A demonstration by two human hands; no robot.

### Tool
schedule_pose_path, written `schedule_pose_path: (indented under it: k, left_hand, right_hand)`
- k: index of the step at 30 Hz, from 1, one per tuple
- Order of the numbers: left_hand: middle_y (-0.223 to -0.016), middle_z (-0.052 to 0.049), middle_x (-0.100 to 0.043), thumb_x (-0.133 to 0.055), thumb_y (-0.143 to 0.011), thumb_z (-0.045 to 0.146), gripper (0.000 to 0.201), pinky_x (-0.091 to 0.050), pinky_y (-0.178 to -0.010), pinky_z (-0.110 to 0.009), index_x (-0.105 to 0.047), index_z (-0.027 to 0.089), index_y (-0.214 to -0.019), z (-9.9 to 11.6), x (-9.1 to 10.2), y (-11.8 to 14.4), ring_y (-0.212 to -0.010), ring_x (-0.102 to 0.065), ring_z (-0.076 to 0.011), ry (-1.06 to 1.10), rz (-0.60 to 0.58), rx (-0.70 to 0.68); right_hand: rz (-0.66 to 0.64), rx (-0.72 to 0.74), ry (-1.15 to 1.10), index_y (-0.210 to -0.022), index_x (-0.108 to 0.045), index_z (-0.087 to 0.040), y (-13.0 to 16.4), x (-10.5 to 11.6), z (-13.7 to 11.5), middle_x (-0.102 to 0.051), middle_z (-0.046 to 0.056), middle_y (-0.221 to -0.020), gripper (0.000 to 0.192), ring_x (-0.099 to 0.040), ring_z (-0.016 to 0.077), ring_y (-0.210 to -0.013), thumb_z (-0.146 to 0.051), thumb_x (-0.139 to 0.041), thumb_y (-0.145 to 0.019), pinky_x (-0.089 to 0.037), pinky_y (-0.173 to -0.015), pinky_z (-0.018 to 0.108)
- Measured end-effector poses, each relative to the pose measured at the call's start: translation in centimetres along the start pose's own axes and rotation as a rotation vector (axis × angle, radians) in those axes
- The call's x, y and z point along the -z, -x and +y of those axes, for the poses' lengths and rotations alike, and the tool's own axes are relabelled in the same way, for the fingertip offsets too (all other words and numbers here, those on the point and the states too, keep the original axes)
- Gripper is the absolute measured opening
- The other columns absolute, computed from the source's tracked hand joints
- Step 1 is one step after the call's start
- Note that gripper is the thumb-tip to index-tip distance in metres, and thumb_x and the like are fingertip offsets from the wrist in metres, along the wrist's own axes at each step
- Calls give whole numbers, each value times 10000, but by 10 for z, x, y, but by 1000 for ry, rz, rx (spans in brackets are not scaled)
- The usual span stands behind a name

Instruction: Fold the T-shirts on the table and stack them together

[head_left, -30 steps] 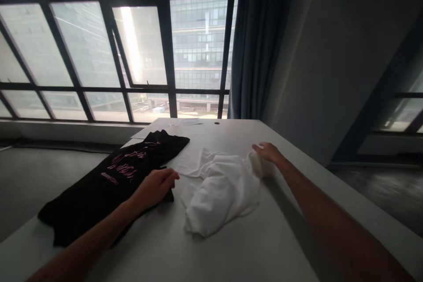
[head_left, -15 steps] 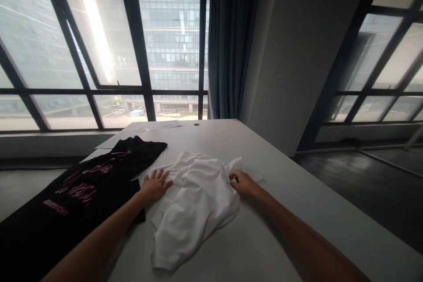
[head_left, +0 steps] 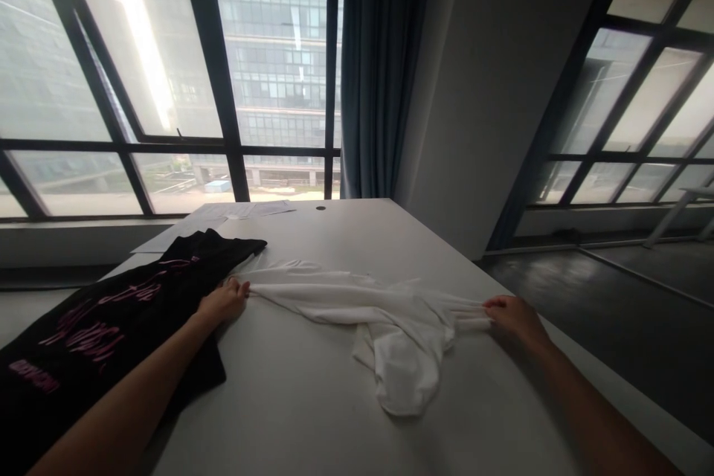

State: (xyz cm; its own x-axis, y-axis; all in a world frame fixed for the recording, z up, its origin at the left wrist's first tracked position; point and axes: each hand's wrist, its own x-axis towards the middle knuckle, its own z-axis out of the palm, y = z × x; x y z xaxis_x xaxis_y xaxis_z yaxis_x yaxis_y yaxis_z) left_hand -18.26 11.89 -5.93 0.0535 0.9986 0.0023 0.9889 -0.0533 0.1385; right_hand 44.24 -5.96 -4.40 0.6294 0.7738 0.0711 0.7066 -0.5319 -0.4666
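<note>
A crumpled white garment (head_left: 390, 312), perhaps a shirt, stretches sideways across the white table (head_left: 301, 416). My left hand (head_left: 224, 300) pinches its left end, close beside a black T-shirt. Its right end is gripped by my right hand (head_left: 516, 320), near the table's right edge, with the cloth pulled into taut folds. Between the hands a bunched part of the white cloth hangs toward me on the tabletop. The black T-shirt (head_left: 161, 327) with pink lettering lies at the left, partly covered by my left forearm.
Sheets of paper (head_left: 245, 212) lie at the table's far left. A round dark cable hole (head_left: 320, 208) sits near the far edge. Beyond stand windows, a blue curtain (head_left: 371, 82) and a grey pillar (head_left: 446, 119). Dark floor (head_left: 602, 290) lies to the right.
My hands have moved apart, the left one from lying flat to pinching the cloth. The white garment is now drawn out wide between them. The view has turned slightly right.
</note>
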Motion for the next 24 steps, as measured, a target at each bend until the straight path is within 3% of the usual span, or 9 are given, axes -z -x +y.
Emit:
schedule_pose_path:
  k: [3,5,9,12,14,17,20,22,24]
  left_hand:
    - [-1134,-217,-675,-305,-940,508,551,-494,-843,-451,-675,111,-1032,16,13,23,-1043,-654,-356,-119,-5,-81]
    - [-1113,-203,-683,-351,-923,487,514,-497,-813,-430,-724,134,-893,27,24,42,-1028,-659,-355,-226,-58,-182]
    - [-906,-174,-728,-464,-862,565,502,-505,-739,-402,-752,160,-784,45,43,71,-897,-693,-345,-288,-308,-219]
    - [-1190,-165,-686,-428,-898,558,515,-487,-883,-410,-730,174,-1061,53,41,72,-1124,-625,-341,-199,-91,-253]
    - [-1427,-161,-542,-432,-910,523,588,-436,-997,-405,-573,157,-1348,54,30,66,-1294,-510,-323,-104,56,-279]
    - [-1436,-158,-533,-570,-837,446,770,-427,-1010,-363,-367,126,-1508,54,13,58,-1310,-488,-302,-23,18,-285]
    - [-1116,-87,-710,-608,-805,398,652,-483,-852,-303,-520,162,-1406,53,11,58,-1025,-646,-249,26,-131,-291]
    - [-916,-43,-728,-612,-794,381,433,-487,-747,-275,-694,165,-1160,48,26,63,-841,-664,-216,35,-232,-335]
    - [-808,-22,-714,-643,-757,360,259,-485,-699,-256,-742,152,-874,38,59,68,-778,-652,-202,42,-298,-380]
  right_hand:
    - [100,95,170,-885,-764,-194,8,-7,-4,-736,125,-970,239,-687,271,-883,-214,-586,-726,-476,-709,314]
    - [125,258,184,-911,-771,-188,16,-13,-19,-719,139,-1069,265,-668,270,-979,-274,-554,-785,-483,-802,314]
    - [-133,479,-43,-1029,-758,-192,37,-28,-69,-735,115,-1089,450,-658,264,-1030,-516,-478,-888,-485,-878,311]
    - [-316,534,-66,-1036,-740,-144,53,-38,-104,-734,138,-1089,476,-660,305,-1012,-530,-619,-785,-490,-864,348]
    - [-383,584,-69,-1016,-727,-125,62,-39,-121,-732,137,-1081,416,-659,306,-993,-413,-676,-719,-485,-865,354]
    - [-494,632,-160,-1030,-702,-119,70,-24,-133,-724,118,-1087,405,-650,289,-991,-303,-672,-670,-481,-876,348]
    - [-597,632,-279,-1071,-673,-125,75,6,-132,-710,104,-1092,449,-642,281,-987,-380,-683,-701,-489,-871,355]
    - [-663,612,-301,-1081,-661,-138,80,26,-131,-697,99,-1103,470,-637,275,-993,-459,-683,-738,-495,-860,350]
    - [-813,630,-269,-1038,-662,-154,93,42,-135,-693,80,-1066,455,-636,254,-959,-489,-713,-734,-500,-821,327]
